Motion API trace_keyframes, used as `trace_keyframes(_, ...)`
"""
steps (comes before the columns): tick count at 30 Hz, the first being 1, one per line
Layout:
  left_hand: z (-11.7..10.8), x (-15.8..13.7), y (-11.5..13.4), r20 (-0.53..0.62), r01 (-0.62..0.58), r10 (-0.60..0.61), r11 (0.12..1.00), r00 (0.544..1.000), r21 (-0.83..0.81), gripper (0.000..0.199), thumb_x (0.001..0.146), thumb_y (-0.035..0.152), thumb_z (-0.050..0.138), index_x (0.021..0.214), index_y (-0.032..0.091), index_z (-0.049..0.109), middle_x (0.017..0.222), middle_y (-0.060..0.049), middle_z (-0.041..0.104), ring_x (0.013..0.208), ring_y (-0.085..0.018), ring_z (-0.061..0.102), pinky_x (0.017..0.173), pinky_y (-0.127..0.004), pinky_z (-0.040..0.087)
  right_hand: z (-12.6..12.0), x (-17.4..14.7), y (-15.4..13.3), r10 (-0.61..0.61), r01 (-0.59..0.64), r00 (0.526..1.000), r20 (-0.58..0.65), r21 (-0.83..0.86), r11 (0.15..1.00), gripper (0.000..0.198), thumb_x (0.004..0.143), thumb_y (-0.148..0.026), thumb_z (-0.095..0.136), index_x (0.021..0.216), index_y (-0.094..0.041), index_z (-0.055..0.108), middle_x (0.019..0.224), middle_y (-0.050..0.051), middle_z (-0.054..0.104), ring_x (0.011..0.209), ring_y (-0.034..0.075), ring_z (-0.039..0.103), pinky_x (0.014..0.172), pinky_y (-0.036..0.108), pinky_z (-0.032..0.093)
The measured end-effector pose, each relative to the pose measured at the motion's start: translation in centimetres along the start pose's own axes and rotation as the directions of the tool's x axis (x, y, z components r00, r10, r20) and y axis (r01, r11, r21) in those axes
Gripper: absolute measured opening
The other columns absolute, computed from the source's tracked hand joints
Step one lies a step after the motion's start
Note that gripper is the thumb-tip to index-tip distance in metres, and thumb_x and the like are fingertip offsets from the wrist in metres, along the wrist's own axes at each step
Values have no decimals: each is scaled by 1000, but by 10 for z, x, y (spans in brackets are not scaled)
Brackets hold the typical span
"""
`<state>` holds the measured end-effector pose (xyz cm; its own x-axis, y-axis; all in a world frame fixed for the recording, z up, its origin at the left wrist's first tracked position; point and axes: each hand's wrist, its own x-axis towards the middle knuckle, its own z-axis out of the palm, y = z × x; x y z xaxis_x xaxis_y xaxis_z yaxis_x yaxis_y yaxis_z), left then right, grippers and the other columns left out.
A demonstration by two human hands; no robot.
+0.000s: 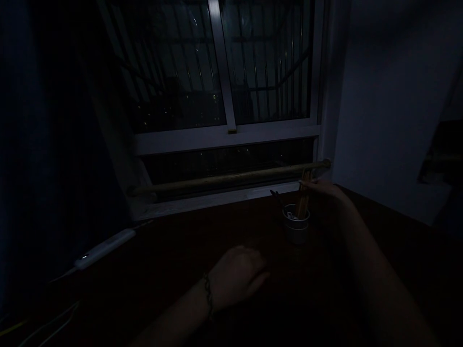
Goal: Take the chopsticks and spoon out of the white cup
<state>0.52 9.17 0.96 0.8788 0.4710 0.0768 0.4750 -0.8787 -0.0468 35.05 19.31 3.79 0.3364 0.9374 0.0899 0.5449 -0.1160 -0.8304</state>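
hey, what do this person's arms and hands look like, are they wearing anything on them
Both forearms are bare, with no sleeves in view. The left hand has a dark beaded or chain-like bracelet at the wrist. The right hand shows no ring or watch, though the dim light hides detail.

Both forearms are bare, with no sleeves showing in the dim light. The left hand (237,277) has a dark beaded bracelet (207,295) around the wrist. The right hand (323,189) wears nothing visible; its fingers (307,183) are bare and slim.
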Motion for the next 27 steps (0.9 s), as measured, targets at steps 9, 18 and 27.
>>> trace_keyframes(9, -46, 90, -72, 277, 360, -285, 891, 918, -276, 42, 77, 53, 54, 88, 15, 64, 86, -6, 64, 76, -17, 58, 62, -25, 39, 28, 5, 15, -12, -44, 991, 131, 416, 908, 35, 60, -29, 77, 79, -11, 55, 76, 9, 60, 65, 16, 56, 54, 23, 47)
trace_keyframes(18, -23, 141, -95, 174, 547, -526, 730, 832, -410, 50, 63, 56, 67, 82, 11, 60, 83, -9, 63, 73, -19, 58, 54, -26, 38, 29, 11, 9, 24, -50, 996, 85, 321, 946, 25, 62, -21, 73, 70, -10, 53, 70, 9, 58, 62, 15, 54, 52, 22, 45)
trace_keyframes(27, -21, 132, -86, 183, 494, -460, 782, 869, -380, 50, 66, 60, 62, 80, 12, 61, 84, -10, 63, 74, -20, 58, 55, -27, 38, 26, 6, -4, -58, 60, 995, 87, -14, 998, 28, 71, -32, 67, 73, -7, 55, 76, 10, 57, 64, 13, 52, 54, 22, 42)
